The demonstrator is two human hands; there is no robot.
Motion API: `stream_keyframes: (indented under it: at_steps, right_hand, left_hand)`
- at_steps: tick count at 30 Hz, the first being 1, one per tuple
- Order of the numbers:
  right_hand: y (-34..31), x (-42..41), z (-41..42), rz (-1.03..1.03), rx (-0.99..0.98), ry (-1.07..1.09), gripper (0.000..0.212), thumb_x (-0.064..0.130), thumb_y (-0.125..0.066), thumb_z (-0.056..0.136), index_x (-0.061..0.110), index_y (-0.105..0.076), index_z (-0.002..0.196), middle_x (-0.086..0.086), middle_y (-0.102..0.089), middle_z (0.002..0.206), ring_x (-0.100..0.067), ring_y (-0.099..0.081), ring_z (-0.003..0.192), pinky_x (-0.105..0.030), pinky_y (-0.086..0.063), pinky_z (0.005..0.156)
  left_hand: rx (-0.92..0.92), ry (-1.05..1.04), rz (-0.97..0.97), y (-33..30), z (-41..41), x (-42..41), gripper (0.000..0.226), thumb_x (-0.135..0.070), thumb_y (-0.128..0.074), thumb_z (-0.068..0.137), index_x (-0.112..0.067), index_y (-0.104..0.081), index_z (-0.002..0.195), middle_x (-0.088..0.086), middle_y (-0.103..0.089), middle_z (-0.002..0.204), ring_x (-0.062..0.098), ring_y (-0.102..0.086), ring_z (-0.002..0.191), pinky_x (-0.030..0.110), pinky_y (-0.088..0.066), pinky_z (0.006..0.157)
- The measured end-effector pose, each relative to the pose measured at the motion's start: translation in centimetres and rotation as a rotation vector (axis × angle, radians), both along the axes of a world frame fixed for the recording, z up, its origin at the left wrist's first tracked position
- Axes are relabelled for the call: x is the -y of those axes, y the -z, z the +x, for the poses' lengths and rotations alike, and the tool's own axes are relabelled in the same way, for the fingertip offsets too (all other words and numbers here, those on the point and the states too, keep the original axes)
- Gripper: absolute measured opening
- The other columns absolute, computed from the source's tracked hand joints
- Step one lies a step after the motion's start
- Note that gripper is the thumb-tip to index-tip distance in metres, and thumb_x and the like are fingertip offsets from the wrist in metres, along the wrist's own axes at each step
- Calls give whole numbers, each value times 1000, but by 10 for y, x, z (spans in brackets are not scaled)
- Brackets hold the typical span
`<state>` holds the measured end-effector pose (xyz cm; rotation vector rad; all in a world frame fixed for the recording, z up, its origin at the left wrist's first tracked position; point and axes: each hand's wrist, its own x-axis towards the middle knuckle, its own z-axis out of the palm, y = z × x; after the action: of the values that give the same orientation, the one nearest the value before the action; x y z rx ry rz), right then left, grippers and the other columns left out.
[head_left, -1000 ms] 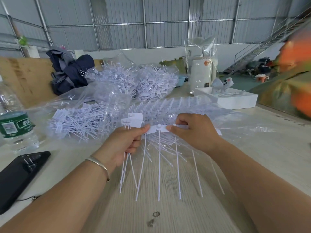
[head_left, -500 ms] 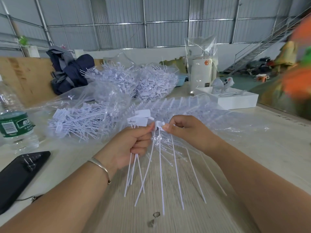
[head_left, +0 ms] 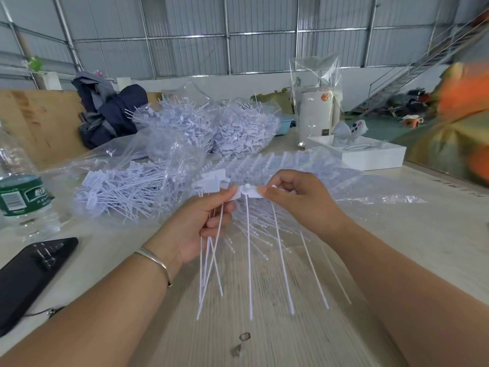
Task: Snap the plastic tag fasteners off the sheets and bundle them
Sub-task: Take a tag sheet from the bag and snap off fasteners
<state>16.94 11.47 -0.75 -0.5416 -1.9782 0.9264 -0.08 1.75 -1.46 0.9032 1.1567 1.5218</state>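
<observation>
Bare wooden tabletop [head_left: 264, 337] is lying open nearest the camera. Left of it, a black phone [head_left: 29, 274] and water bottle [head_left: 22, 200] are blocking; behind it, bagged fasteners [head_left: 127, 189] are crowding passage.

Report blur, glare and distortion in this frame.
Head view: orange figure at right edge is motion-blurred; both hands and the fasteners they pinch stay sharp; plastic bags glint; wide-angle lens bows the wall beams; soft light, faint shadows.

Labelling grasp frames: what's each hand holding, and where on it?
Left hand grips a bundle of loose fasteners just below their heads. Right hand pinches the fastener strip at its head end; the left thumb presses it too.
</observation>
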Motion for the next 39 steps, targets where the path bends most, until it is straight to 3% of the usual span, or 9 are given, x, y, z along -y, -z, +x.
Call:
stream_keyframes:
  at_steps: [4,7,13,18,22,26,30,35,39]
  right_hand:
    - [-1,0,2,-82,-65,-53,8,17,-74,82,9,-76,83,10,-51,50,-6,-41,45,-14,-33,54]
    - [-4,1,4,-153,-44,-61,7,11,-75,79,7,-78,84,-10,-73,78,-27,-67,80,-31,-52,79]
    - [-7,-3,9,-191,-2,-43,8,12,-71,80,5,-76,79,-19,-70,84,-18,-63,80,-27,-45,83]
    - [-3,0,4,-138,55,-71,9,12,-66,83,6,-70,77,-33,-60,90,-22,-50,76,-34,-38,77]
    - [0,0,2,-33,123,-14,10,20,-71,81,13,-66,78,-15,-58,73,-14,-48,67,-28,-37,68]
    - [2,1,2,112,142,-7,16,23,-75,81,13,-62,84,-11,-62,81,-20,-53,70,-29,-41,64]
    - [3,1,1,208,132,-1,15,23,-74,82,14,-62,85,-13,-62,79,-24,-57,73,-32,-44,64]
    - [5,-2,-2,261,175,6,15,29,-73,82,17,-63,84,-9,-63,78,-19,-56,70,-29,-43,62]
    - [6,-6,0,287,232,85,21,40,-72,81,22,-65,86,3,-61,76,-5,-51,65,-18,-39,61]
  left_hand:
    - [-65,-37,-16,0,-1,-1,15,-23,-70,71,-21,-65,58,-9,-34,47,3,-25,34,15,-16,32]
    - [-139,-60,-20,1,-4,-2,15,-14,-72,70,-16,-58,64,-6,-27,44,6,-24,34,13,-18,33]
    - [-197,-80,-14,3,-11,-3,21,-11,-76,70,-19,-66,53,-8,-27,48,4,-21,37,14,-16,32]
    - [-134,-108,-15,4,-9,-3,22,-13,-77,67,-16,-55,71,-7,-50,55,4,-36,41,14,-26,33]
    - [-14,-161,-99,4,-6,-6,25,-35,-63,87,-12,-55,80,4,-63,63,10,-56,45,14,-29,30]
    - [49,-56,-103,3,-6,-4,32,-36,-48,98,-13,-50,77,1,-54,59,4,-31,34,11,-19,27]
    - [-145,-54,-75,1,-4,0,35,-46,-65,81,-13,-59,93,-5,-44,60,3,-24,39,13,-17,30]
    - [-288,0,-64,0,0,3,27,-37,-76,74,-27,-61,54,-8,-25,55,6,-18,42,15,-15,34]
    - [-249,-63,-67,2,-2,1,25,-25,-70,85,-23,-65,60,-7,-40,55,4,-23,38,14,-16,32]
